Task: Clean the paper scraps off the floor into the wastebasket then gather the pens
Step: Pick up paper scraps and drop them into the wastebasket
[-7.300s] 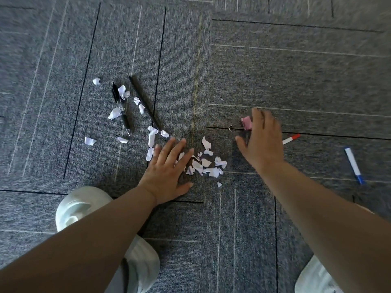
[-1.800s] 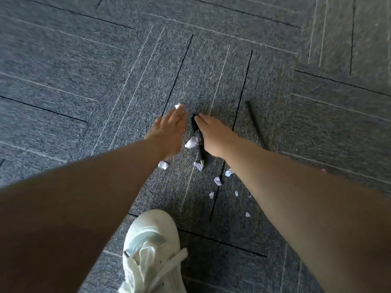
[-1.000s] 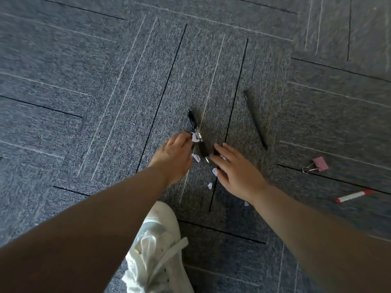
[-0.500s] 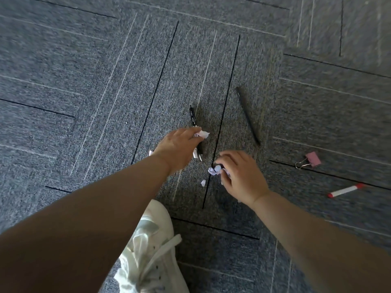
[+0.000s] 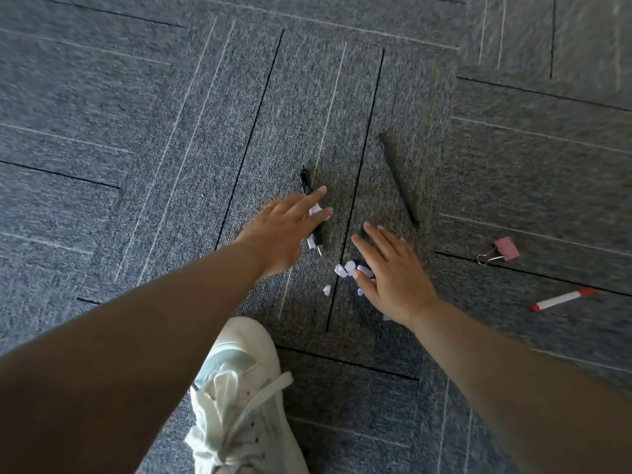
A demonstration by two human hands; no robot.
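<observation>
L hand [image 5: 284, 230] palm down over black click pen [image 5: 305, 181], fingers straight, slightly spread. White scrap [image 5: 314, 210] showing btwn two fingers, can't tell if nipped or just lying underneath. Pen tip poking out below hand, another scrap [image 5: 310, 243] touching it. R hand [image 5: 393, 271] flat, fingers straight + splayed, gripping nothing. Small scrap pile [image 5: 349, 268] at R thumb, on carpet [image 5: 171, 165]. Thin black pen [image 5: 398, 179] just past R fingertips, not touching. Pink binder clip [image 5: 506, 248] and red/white pen [image 5: 561, 299] further right, well apart. White shoe [image 5: 239, 398] btwn forearms.
</observation>
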